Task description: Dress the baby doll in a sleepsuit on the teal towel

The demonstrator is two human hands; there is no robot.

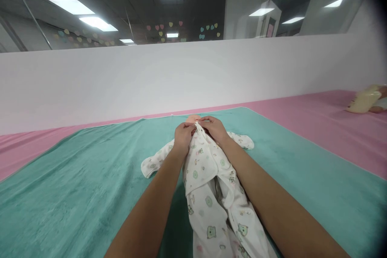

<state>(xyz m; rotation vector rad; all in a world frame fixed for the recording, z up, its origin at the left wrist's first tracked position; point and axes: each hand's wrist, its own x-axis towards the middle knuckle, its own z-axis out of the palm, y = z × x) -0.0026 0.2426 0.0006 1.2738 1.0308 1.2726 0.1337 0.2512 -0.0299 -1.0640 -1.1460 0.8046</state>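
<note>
A baby doll lies on its back in a white sleepsuit [208, 185] printed with small green animals. Only the top of the doll's peach head [192, 118] shows past my hands. My left hand [184, 137] and my right hand [215, 130] meet at the sleepsuit's neck, pinching its front edges together. The suit's sleeves spread out to both sides, and its front lies loose and rumpled. The doll's chest is hidden by my hands and the cloth.
The doll lies on a teal towel [90, 185] spread over a pink mat [305, 129]. A low white wall [151, 80] runs behind the mat. A cream-coloured object [364, 99] lies on the mat at the far right, partly cut off by the frame edge.
</note>
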